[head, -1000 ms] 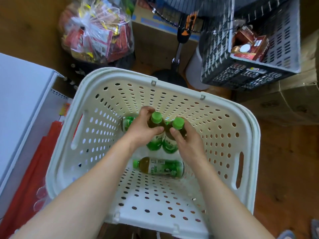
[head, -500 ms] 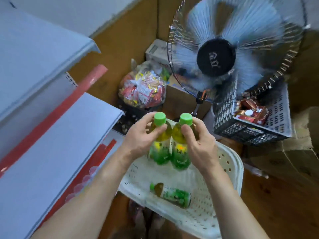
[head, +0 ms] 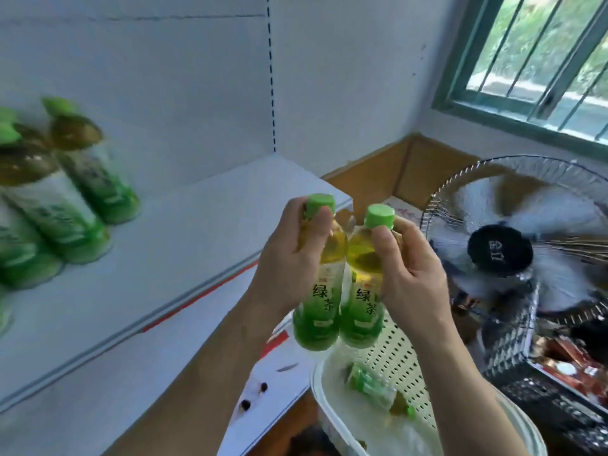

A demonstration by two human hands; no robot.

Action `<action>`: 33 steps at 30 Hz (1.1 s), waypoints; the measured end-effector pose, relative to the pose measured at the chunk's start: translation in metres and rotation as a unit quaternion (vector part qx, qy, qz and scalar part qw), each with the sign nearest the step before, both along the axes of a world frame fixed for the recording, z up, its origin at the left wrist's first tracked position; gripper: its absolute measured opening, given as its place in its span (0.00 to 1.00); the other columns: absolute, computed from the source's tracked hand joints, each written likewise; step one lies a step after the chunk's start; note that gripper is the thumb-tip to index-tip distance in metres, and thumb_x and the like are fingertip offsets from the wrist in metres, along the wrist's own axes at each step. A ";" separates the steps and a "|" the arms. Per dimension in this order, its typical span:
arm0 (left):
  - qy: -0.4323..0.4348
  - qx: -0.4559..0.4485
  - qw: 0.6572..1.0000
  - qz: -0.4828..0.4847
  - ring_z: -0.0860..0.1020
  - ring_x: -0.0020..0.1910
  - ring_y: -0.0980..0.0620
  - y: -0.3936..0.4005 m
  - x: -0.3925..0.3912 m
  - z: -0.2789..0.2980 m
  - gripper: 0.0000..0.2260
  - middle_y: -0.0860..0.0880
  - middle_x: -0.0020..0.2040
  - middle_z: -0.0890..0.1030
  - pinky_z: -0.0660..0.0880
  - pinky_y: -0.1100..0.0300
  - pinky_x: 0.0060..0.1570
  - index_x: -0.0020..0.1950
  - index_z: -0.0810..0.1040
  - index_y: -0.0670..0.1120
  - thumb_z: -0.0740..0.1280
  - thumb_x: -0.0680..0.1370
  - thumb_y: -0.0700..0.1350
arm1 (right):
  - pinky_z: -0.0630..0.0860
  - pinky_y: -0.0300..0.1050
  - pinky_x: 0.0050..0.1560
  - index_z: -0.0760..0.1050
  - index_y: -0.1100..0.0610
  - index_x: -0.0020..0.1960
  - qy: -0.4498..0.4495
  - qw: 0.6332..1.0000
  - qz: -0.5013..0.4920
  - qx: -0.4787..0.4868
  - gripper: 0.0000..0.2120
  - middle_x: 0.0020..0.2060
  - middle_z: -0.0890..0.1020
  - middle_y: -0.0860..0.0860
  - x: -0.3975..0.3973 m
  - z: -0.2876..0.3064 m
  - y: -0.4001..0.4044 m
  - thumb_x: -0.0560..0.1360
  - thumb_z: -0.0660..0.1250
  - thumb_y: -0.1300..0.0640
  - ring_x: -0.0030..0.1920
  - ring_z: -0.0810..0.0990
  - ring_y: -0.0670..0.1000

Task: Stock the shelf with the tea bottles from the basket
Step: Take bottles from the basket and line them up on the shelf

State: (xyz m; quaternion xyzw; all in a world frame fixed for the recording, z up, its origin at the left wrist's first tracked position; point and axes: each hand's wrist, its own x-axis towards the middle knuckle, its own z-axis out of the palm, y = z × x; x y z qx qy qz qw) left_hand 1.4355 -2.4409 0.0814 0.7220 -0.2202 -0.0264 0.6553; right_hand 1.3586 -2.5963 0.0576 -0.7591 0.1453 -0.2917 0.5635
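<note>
Several tea bottles [head: 49, 192] already stand on the shelf [head: 184, 258] at left. Your left hand [head: 289, 258] and right hand [head: 411, 271] each grip one bottle mid-frame; one more [head: 378, 390] lies in the basket [head: 329, 419], lower right.

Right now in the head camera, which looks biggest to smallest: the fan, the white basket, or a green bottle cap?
1. Fan, though cut off at the edge.
2. White basket, partly hidden by an arm.
3. Green bottle cap.
</note>
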 end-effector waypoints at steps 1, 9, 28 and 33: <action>-0.011 0.001 1.000 0.011 0.81 0.45 0.64 0.015 -0.001 0.011 0.19 0.60 0.47 0.84 0.75 0.71 0.47 0.61 0.77 0.53 0.59 0.80 0.64 | 0.82 0.68 0.62 0.82 0.37 0.64 -0.009 1.000 0.012 0.002 0.23 0.51 0.89 0.47 0.003 0.011 0.013 0.78 0.65 0.25 0.55 0.88 0.55; -0.081 -0.010 0.991 0.106 0.84 0.50 0.59 0.142 -0.011 0.062 0.20 0.54 0.52 0.86 0.79 0.64 0.54 0.61 0.78 0.52 0.62 0.79 0.65 | 0.85 0.56 0.56 0.82 0.40 0.61 -0.037 0.991 0.127 -0.003 0.11 0.51 0.90 0.43 0.032 0.064 0.126 0.84 0.65 0.38 0.51 0.89 0.46; -0.088 0.074 0.940 0.320 0.81 0.61 0.65 0.288 0.025 0.053 0.16 0.59 0.62 0.84 0.73 0.75 0.57 0.71 0.76 0.55 0.62 0.86 0.58 | 0.80 0.43 0.54 0.80 0.44 0.66 -0.029 0.944 0.326 -0.036 0.10 0.51 0.88 0.39 0.139 0.053 0.269 0.88 0.64 0.44 0.53 0.85 0.39; -0.144 0.174 0.909 0.351 0.69 0.71 0.74 0.294 0.034 0.048 0.20 0.61 0.76 0.72 0.66 0.73 0.70 0.80 0.68 0.54 0.60 0.88 0.54 | 0.81 0.47 0.58 0.79 0.44 0.69 -0.031 0.939 0.339 -0.043 0.21 0.52 0.87 0.36 0.160 0.048 0.275 0.84 0.59 0.36 0.54 0.85 0.40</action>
